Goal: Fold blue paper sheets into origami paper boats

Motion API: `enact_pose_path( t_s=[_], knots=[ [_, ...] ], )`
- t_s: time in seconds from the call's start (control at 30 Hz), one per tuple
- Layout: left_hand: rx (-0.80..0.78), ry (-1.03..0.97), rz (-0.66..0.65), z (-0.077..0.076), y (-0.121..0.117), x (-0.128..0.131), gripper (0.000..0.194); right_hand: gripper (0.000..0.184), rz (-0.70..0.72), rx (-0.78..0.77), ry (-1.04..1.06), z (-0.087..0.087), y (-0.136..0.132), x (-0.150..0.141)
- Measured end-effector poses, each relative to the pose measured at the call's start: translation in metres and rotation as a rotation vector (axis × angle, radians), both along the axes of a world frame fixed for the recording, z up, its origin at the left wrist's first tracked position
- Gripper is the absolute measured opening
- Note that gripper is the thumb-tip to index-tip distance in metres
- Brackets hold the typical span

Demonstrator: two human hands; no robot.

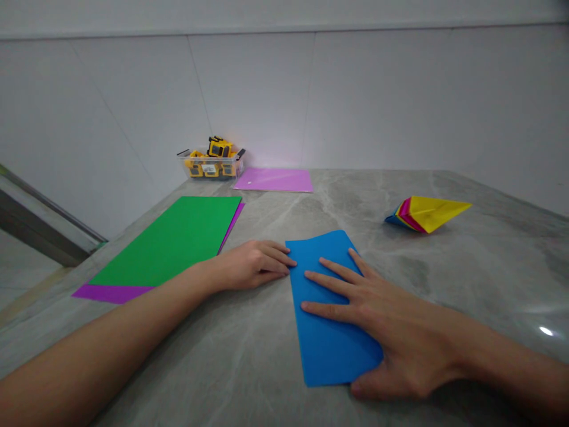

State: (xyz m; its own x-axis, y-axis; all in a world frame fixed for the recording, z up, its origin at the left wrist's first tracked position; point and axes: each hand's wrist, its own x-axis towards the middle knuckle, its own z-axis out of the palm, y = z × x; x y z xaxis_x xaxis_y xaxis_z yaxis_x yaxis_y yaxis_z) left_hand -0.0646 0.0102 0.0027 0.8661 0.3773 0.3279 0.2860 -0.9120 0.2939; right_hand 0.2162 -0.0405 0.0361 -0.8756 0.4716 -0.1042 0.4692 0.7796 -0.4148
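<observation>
A blue sheet of paper (pixel 326 350), seemingly folded double, lies on the grey table in front of me. My right hand (pixel 373 308) rests on it with fingers spread, its thumb by the near edge. At the sheet's far left edge, the fingertips of my left hand (pixel 258 264) touch the paper. The left fingers are stretched out close together, palm down. The far edge of the blue paper bulges up slightly towards the right. What lies under my right palm is hidden.
Green paper (pixel 178 237) overlaps purple paper (pixel 115 293) at the left. Pink sheets (pixel 275 179) lie by the wall, beside a clear plastic box (pixel 235 169) of yellow toy vehicles (pixel 220 147). Nested folded paper pieces (pixel 429 213), yellow outermost, sit at the right.
</observation>
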Motion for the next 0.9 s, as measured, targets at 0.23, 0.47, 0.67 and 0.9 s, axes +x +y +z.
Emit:
enact_pose_path(
  t_s=[0.23,0.47,0.67,0.9],
  knots=[
    [0.065,0.073,0.101,0.002,-0.001,-0.006,0.021,0.086,0.037,0.051,-0.006,-0.001,0.004,0.000],
    [0.042,0.066,0.125,0.002,0.000,-0.007,0.021,0.087,0.055,0.046,-0.027,0.002,0.005,-0.001],
    [-0.019,0.001,0.003,-0.002,0.004,-0.003,0.023,0.088,0.006,0.028,-0.025,0.000,0.004,0.002],
    [-0.029,-0.004,-0.016,0.002,0.004,-0.001,0.022,0.100,-0.156,-0.016,-0.128,-0.003,0.005,0.024]
  ],
)
